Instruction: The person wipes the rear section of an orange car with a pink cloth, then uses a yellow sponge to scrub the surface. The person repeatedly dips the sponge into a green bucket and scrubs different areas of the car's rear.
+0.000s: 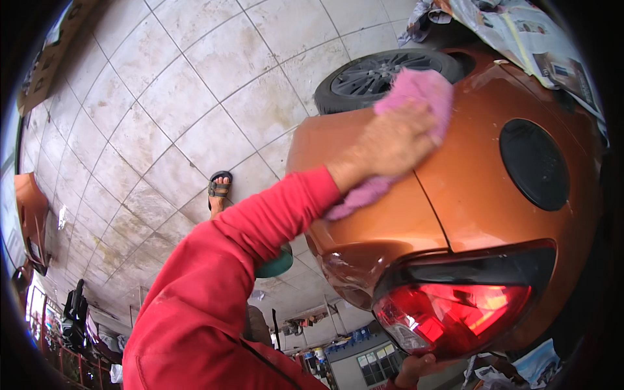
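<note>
My left hand [398, 138], its red sleeve reaching in from the lower left, is slightly blurred. It presses a fluffy pink cloth [416, 91] against the orange car's rear body panel [478, 218], fingers closed on the cloth. More of the cloth hangs out below the wrist. My right hand [416, 369] shows only in part at the bottom, touching or very close to the lower edge of the red tail light [455, 312]; most of its fingers are hidden. A round black cover [533, 164] sits on the panel to the right of the cloth.
A wheel [383, 75] stands beyond the cloth. Printed paper sheets [530, 39] lie over the car at the upper right. My sandalled foot [220, 185] rests on the stained tiled floor [195, 84]. A green object [276, 263] is partly behind my sleeve. A loose orange car part [31, 218] is at far left.
</note>
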A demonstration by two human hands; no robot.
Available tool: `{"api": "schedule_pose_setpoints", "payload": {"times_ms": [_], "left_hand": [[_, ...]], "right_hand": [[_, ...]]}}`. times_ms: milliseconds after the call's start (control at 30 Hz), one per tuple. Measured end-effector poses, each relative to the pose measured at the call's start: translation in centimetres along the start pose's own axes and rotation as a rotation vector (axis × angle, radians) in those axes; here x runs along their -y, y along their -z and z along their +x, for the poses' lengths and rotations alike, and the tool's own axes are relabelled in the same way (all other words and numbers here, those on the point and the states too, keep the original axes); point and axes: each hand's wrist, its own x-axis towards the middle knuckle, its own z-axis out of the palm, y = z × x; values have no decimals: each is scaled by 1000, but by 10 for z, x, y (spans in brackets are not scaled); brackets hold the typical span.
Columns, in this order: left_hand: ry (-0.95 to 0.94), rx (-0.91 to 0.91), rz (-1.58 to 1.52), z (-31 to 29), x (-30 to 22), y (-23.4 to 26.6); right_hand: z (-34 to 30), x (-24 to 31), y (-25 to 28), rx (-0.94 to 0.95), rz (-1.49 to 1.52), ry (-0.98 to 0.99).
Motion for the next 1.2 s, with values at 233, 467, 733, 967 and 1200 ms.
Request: {"api": "schedule_pose_setpoints", "payload": {"times_ms": [233,467,733,967,1200], "left_hand": [[239,52,-155,-70,219,-9],[669,-267,-254,-186,288,-45],[307,-298,-96,-230,75,-45],[-57,-238,-124,-190,-37,-13],[512,-527,-370,-216,167,-51]], "right_hand": [[0,6,10,-60,56,-114],[14,7,2,-43,171,-119],[24,29,-13,-51,1,-16],[26,37,-25,-111,64,-5],[40,46,-19,-83,-51,-3]]}}
